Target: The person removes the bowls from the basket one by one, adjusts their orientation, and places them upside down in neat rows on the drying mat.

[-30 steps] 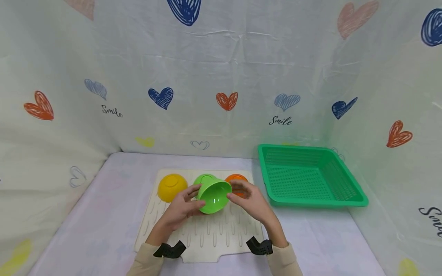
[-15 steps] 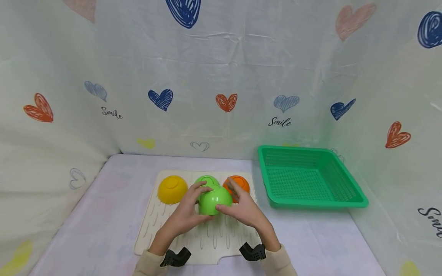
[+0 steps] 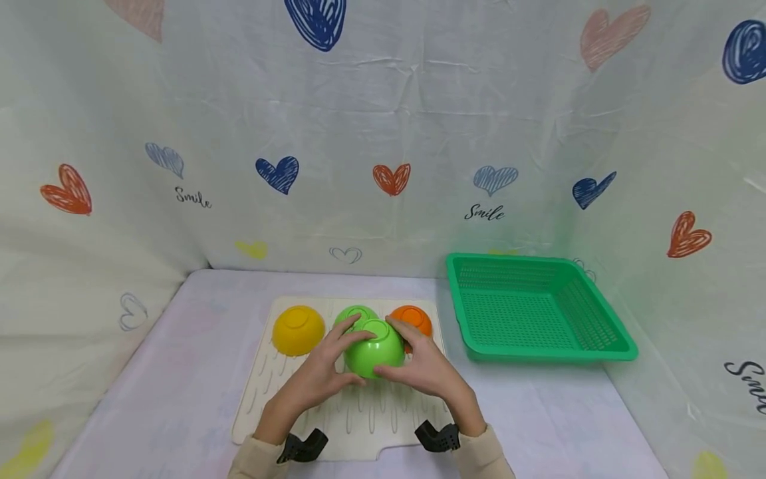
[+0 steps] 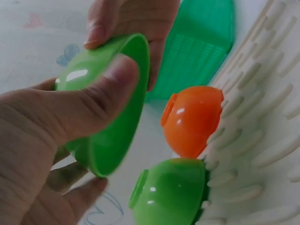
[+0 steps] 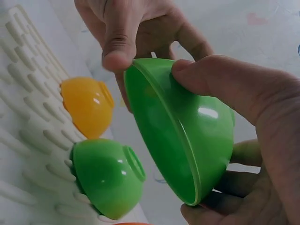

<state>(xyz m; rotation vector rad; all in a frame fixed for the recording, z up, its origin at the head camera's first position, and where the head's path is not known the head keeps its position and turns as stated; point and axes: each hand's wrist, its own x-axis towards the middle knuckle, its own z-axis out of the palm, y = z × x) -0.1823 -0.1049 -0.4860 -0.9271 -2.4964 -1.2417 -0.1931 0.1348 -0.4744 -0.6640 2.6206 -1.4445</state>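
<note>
A light green bowl (image 3: pixel 376 359) is held upside down, base up, between both hands above the ridged cream board. My left hand (image 3: pixel 320 369) grips its left side; in the left wrist view the thumb (image 4: pixel 119 77) lies over the rim onto the inside. On the other side my right hand (image 3: pixel 427 364) holds the bowl, its thumb (image 5: pixel 197 75) pressed to the outer wall in the right wrist view. Just behind, a second green bowl (image 5: pixel 105 178) sits upside down on the board, partly hidden in the head view. An orange bowl (image 4: pixel 194 119) stands inverted to its right.
A yellow bowl (image 3: pixel 298 331) rests upside down on the left of the cream board (image 3: pixel 344 436). Right of the board stands a green perforated basket (image 3: pixel 550 354). A white curtain (image 3: pixel 335 213) with printed hearts rises behind the table.
The held green bowl has turned over: its hollow faced the head camera one second ago, and now its base points up. Both hands have shifted slightly and still hold it.
</note>
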